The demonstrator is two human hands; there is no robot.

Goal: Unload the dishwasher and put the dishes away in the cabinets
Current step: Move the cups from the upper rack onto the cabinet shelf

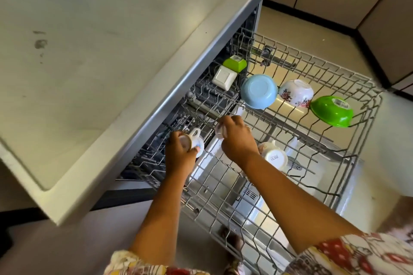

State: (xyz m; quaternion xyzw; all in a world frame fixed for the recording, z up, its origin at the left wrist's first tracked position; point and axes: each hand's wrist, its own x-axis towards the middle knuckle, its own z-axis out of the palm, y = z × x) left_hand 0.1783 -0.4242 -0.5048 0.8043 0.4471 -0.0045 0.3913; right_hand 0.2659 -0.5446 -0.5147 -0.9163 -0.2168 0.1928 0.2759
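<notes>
The dishwasher's upper wire rack [348, 163] is pulled out under the counter. My left hand [178, 152] grips a white teacup [195, 142] with a printed pattern, lying on its side at the rack's left end. My right hand [237, 138] is curled round a small white cup [220, 133], mostly hidden by the fingers. Another white cup [273, 157] sits upside down just right of that hand. Further back lie a blue bowl [259, 91], a floral bowl [295, 92], a green bowl [331, 110], a white square dish [224, 77] and a green square dish [234, 63].
A pale countertop [89, 62] overhangs the dishwasher on the left. The open dishwasher door [250, 196] lies below the rack. Beige cabinet fronts [391, 29] with a dark plinth line the far right, with tiled floor [290, 22] between.
</notes>
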